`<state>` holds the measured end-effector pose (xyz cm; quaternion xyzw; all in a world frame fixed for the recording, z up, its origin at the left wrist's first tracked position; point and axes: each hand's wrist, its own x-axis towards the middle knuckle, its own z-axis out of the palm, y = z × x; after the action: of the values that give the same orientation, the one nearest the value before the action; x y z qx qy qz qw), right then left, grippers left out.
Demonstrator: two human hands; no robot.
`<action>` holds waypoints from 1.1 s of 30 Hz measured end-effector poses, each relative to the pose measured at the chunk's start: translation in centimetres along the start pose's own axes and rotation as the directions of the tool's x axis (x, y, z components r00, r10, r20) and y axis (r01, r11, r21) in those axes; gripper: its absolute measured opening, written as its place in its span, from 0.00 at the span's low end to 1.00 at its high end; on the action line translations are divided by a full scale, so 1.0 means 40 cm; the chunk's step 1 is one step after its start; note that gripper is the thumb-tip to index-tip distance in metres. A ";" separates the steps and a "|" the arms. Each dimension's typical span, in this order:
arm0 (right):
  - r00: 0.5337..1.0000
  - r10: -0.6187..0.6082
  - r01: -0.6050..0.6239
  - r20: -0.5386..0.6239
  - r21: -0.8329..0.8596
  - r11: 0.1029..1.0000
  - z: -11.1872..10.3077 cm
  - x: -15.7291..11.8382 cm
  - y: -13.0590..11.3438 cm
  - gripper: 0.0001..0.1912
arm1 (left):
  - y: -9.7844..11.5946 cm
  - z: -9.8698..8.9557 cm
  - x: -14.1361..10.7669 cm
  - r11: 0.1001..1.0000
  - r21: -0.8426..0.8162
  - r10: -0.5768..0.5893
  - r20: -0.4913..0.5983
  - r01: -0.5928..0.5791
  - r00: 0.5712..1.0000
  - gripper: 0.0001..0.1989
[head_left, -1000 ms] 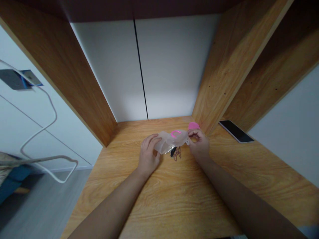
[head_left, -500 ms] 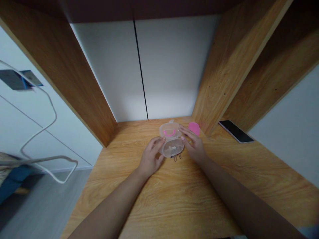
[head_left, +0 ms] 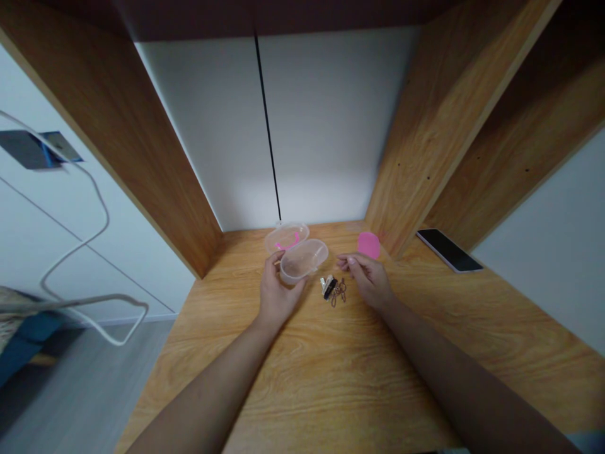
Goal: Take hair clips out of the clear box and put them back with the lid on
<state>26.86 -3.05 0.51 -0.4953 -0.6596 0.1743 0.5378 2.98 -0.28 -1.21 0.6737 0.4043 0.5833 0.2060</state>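
Note:
My left hand [head_left: 278, 293] grips a clear plastic box [head_left: 305, 260] by its near left side, thumb at the front and fingers behind. The box is tilted, its lid [head_left: 271, 243] hinged wide at the back and fitted with a pink handle [head_left: 288, 242]. Just right of the box, a small pile of hair clips and chain-like links [head_left: 333, 289] lies on the wood, with dark, pale and coppery pieces. My right hand [head_left: 366, 276] hovers beside the pile, fingers curled together; whether anything small sits between them is hidden.
A flat pink piece [head_left: 368, 244] lies behind my right hand, near the upright wooden panel [head_left: 416, 145]. Further right, a phone [head_left: 449, 250] rests on the wooden desktop [head_left: 302, 391]. A white cable [head_left: 101, 211] hangs at the left, beyond the desk's edge.
The box has moved left and turned in my left hand, uncovering the small pile. My right hand has come off the box, and its fingers have curled in.

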 end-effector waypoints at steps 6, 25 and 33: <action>0.932 0.125 -0.188 0.341 0.160 0.969 0.012 -0.021 -0.007 0.23 | -0.005 0.002 0.005 0.999 -0.002 -0.052 -0.077 0.052 0.996 0.39; 0.898 -0.188 0.255 0.398 -0.122 0.959 0.027 -0.007 -0.010 0.20 | -0.013 0.002 0.009 0.997 -0.008 -0.082 -0.112 0.081 0.990 0.38; 0.815 -0.198 0.403 0.544 -0.287 0.869 0.056 -0.015 -0.014 0.28 | -0.027 -0.006 0.014 0.982 0.049 -0.170 -0.161 0.180 0.972 0.37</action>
<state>24.59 -3.12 -0.21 -0.4171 -0.8676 0.0724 0.2607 2.40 0.74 -1.61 0.5938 0.4953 0.6008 0.2028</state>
